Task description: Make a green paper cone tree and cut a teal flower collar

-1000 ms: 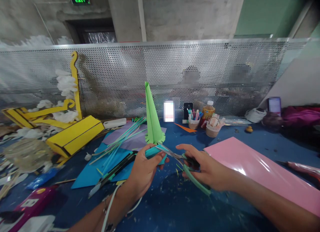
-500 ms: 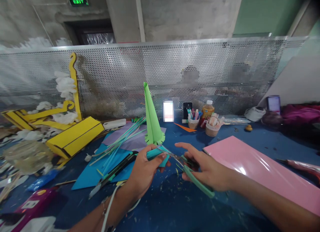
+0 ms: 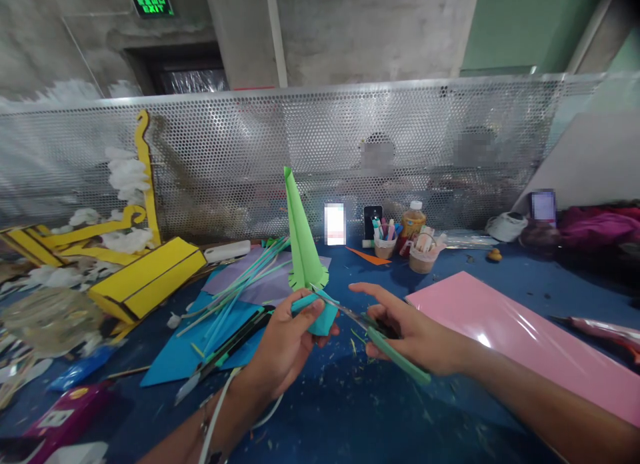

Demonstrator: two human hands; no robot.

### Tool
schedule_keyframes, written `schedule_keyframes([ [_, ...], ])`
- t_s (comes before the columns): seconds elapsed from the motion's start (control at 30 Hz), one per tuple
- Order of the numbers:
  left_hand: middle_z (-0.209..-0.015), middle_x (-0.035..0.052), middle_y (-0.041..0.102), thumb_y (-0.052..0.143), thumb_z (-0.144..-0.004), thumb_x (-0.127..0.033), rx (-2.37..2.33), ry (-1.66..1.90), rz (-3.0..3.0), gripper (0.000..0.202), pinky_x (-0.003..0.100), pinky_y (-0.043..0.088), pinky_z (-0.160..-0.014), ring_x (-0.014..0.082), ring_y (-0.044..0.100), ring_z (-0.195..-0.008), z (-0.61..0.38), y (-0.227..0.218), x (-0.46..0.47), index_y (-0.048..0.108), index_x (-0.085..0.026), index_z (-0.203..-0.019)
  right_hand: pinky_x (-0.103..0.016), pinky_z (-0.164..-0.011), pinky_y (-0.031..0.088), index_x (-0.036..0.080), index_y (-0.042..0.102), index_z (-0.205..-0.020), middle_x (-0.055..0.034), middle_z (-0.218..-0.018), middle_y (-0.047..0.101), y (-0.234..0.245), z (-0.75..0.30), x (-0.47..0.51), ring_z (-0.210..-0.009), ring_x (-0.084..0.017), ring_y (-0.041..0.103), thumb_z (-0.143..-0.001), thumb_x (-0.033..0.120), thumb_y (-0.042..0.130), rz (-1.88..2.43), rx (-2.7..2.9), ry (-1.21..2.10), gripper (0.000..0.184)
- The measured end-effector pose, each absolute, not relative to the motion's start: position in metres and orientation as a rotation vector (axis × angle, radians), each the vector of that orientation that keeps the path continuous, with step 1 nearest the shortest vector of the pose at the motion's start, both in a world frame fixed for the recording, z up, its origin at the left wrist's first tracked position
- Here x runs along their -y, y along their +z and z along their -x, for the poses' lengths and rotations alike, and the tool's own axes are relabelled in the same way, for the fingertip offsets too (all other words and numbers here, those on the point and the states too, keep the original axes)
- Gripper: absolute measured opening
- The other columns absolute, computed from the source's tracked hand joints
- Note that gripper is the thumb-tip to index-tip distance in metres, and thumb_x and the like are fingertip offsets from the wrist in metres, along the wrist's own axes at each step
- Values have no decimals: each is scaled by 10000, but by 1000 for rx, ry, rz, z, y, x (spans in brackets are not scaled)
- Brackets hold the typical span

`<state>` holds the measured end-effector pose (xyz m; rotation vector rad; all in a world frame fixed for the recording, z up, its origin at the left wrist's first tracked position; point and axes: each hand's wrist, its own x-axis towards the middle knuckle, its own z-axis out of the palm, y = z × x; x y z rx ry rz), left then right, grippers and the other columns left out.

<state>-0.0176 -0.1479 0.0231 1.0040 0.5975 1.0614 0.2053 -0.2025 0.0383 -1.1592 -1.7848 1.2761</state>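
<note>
My left hand [image 3: 293,334] pinches a small folded piece of turquoise paper [image 3: 324,317] between thumb and fingers. My right hand [image 3: 405,327] grips green-handled scissors [image 3: 395,357], its index finger stretched out above them. The scissor blades lie across the top edge of the turquoise paper; whether they are cutting into it I cannot tell. Just behind the left hand stands a tall light-green paper cone [image 3: 304,241] with a notched bottom rim.
Left are turquoise strips [image 3: 235,291], a blue sheet [image 3: 167,357], a black-and-green cutter [image 3: 230,341], a yellow box [image 3: 150,277] and a purple tool [image 3: 67,411]. Right lies a pink sheet [image 3: 505,344]. Behind are cups of markers [image 3: 385,241], a bottle [image 3: 414,221] and a perforated metal screen [image 3: 225,157].
The turquoise paper has turned in my left hand and shows a broader face. The scissors stay at its top edge, their handles slightly closer together. The view has shifted a little.
</note>
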Motion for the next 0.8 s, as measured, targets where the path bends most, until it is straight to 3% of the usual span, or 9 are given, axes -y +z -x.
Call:
schedule_keyframes([
  [0.13, -664, -7, 686, 926, -699, -456, -595, 1031, -1064, 449, 249, 434, -487, 175, 669, -569, 18, 21, 150, 614, -196, -888, -303, -686, 410, 315, 300, -1576, 49, -845, 475, 39, -203, 204, -739, -147, 495, -835, 346, 789, 1166, 1818, 1265, 888],
  [0.4, -683, -7, 684, 915, -727, -438, -578, 1058, -1026, 421, 225, 414, -467, 162, 685, -571, 17, 22, 149, 590, -181, -803, -286, -636, 386, 310, 423, -1508, 66, -780, 494, 29, -199, 201, -675, -130, 488, -814, 348, 813, 1143, 1699, 1289, 797],
  [0.63, -688, -14, 685, 901, -734, -457, -624, 992, -1073, 435, 225, 412, -475, 155, 674, -558, 18, 20, 152, 578, -184, -837, -306, -701, 424, 313, 256, -1601, 43, -879, 499, 24, -196, 202, -758, -140, 516, -829, 368, 819, 1073, 1671, 1384, 957],
  [0.8, -672, -16, 687, 905, -720, -469, -637, 970, -1065, 458, 216, 402, -471, 148, 666, -533, 17, 20, 156, 564, -186, -836, -285, -666, 415, 311, 302, -1589, 61, -818, 494, 29, -195, 204, -722, -131, 506, -824, 302, 820, 1088, 1664, 1362, 925],
])
